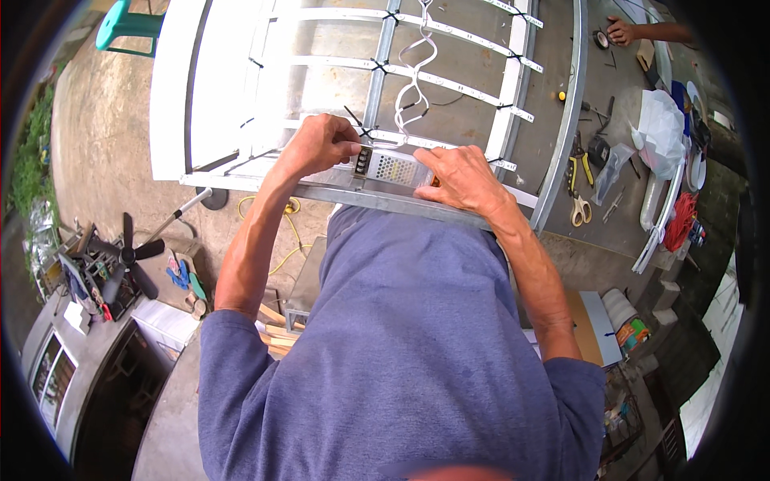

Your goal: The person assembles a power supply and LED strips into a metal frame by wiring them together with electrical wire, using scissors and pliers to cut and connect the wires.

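Left grip (pixel 325 146): thumb and forefinger drawn close together at the left end of the metal box (pixel 393 169), just above its terminals (pixel 362 163); whether anything is pinched between the tips cannot be told. Right grip (pixel 465 178): closed round the opposite end of the box, fingers along the far edge, thumb on the near side. Box lies between the two hands, just beyond the near rail (pixel 385 204) of the frame. Long axis runs roughly left to right, close to parallel with that rail, right end a little nearer the body. Key relation, as judged: terminal end faces the left hand, which is much the nearer to it; the right hand has the far end. White wire (pixel 416 76) comes down from the light strips (pixel 449 85) to the box's far side, toward the left fingertips; its end is not resolved. Black tie tail (pixel 351 117) stands just beside the left knuckles. Hidden: right end of box, under the right hand, with only a scrap of orange showing; also the underside, so what supports it is unclear. Left of the frame, glare washes out the panel. Co-worker's hand (pixel 619 31) at upper right, well apart.
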`<state>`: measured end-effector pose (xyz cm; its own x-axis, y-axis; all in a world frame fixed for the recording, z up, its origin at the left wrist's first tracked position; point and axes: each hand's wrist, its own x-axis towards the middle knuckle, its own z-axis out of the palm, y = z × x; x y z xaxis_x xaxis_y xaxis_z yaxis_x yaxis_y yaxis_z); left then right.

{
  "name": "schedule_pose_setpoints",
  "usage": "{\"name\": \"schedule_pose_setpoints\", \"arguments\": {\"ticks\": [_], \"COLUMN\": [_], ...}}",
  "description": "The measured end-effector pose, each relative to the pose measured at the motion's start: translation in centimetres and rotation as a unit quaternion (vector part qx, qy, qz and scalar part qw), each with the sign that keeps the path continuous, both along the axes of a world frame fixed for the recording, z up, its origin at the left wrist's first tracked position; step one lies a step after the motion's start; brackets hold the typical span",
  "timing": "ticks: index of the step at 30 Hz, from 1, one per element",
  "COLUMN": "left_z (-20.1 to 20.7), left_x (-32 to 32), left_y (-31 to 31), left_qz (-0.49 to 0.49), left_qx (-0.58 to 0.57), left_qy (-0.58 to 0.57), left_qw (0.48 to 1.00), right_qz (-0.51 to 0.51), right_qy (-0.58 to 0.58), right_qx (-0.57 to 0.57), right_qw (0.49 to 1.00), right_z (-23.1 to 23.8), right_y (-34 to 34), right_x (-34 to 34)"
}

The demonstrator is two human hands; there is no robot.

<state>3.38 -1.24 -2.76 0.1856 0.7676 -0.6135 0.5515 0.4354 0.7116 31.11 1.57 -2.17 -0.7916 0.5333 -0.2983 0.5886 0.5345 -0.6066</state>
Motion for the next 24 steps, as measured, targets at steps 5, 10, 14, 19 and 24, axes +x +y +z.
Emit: {"name": "schedule_pose_setpoints", "arguments": {"ticks": [5,10,14,19,24], "left_z": [-0.5,-0.2,-0.9,0.1,1.1], "left_x": [-0.3,0.1,-0.2,0.1,0.1], "left_y": [-0.2,0.1,-0.5,-0.7,-0.3], "left_qz": [0.006,-0.003,-0.034,0.007,0.022], "left_qx": [-0.015,-0.033,0.049,0.103,-0.012], "left_qy": [-0.017,-0.013,0.052,0.069,0.011], "left_qw": [1.0,0.999,0.997,0.992,1.0], "right_qz": [-0.012,0.012,-0.003,-0.024,0.007], "right_qy": [0.001,-0.012,0.003,0.014,-0.01], "right_qx": [-0.01,0.017,0.006,-0.027,0.003], "right_qw": [1.0,1.0,1.0,0.999,1.0], "right_z": [-0.4,-0.9,-0.1,0.4,0.1], "right_y": [-0.1,0.1,0.1,0.2,0.0], "right_x": [0.3,0.5,0.3,0.5,0.2]}}
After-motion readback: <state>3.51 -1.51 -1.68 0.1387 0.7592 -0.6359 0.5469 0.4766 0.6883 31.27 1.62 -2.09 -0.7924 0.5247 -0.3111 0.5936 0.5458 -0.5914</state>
